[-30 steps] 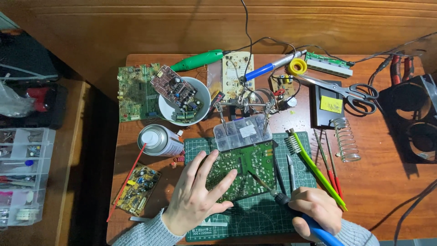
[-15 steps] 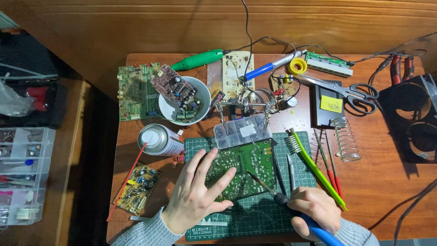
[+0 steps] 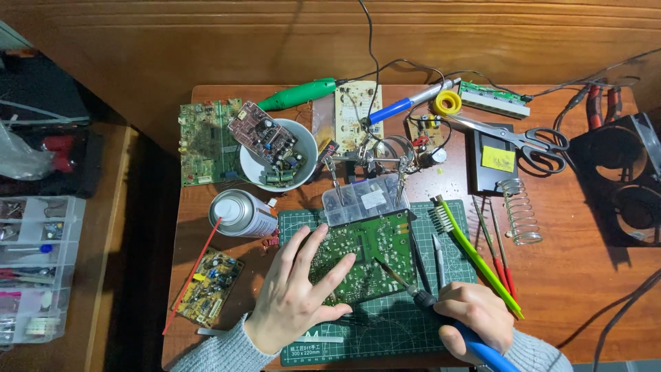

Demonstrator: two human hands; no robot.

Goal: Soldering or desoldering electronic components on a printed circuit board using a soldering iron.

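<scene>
A green circuit board (image 3: 375, 248) lies solder side up on a green cutting mat (image 3: 385, 331). My left hand (image 3: 296, 293) rests flat on the board's left part, fingers spread. My right hand (image 3: 475, 317) grips a blue-handled soldering iron (image 3: 441, 310), and the iron's tip touches the board near its middle. A clear plastic parts box (image 3: 365, 200) sits at the board's far edge.
A spray can (image 3: 241, 213) with a red straw lies left of the mat. A white bowl (image 3: 279, 155) holds circuit boards. A green toothbrush (image 3: 475, 255), tweezers (image 3: 438, 258), scissors (image 3: 516, 134), a solder stand spring (image 3: 520, 213) and a second iron (image 3: 406, 103) lie on the right and at the back.
Both hands stay almost still. The iron's tip has shifted slightly on the board.
</scene>
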